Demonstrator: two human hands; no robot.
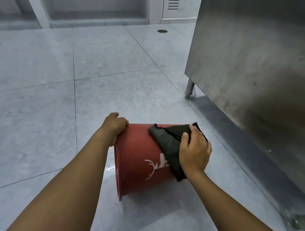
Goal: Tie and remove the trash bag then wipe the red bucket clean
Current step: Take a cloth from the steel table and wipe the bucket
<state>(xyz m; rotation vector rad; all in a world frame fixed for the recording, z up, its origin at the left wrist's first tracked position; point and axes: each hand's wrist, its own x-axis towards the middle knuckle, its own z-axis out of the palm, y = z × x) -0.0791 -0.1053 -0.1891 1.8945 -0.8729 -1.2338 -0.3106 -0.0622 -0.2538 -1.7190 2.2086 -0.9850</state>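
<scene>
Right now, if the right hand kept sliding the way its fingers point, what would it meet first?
The right hand presses a dark cloth onto the tipped red plastic bucket; past its base, probably bare grey tiled floor, though depth is unclear.

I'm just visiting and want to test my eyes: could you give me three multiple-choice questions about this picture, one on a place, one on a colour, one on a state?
1. Where is the left hand?
A. on the bucket's rim
B. flat on the floor
C. on the metal cabinet

2. What colour is the cloth?
A. white
B. yellow
C. dark, near black

3. How does the red bucket lie?
A. upright
B. tipped on its side
C. upside down

Answers:
1 A, its fingers curl over the rim.
2 C, the right hand presses the dark cloth on the bucket's wall.
3 B, its opening faces left.
</scene>
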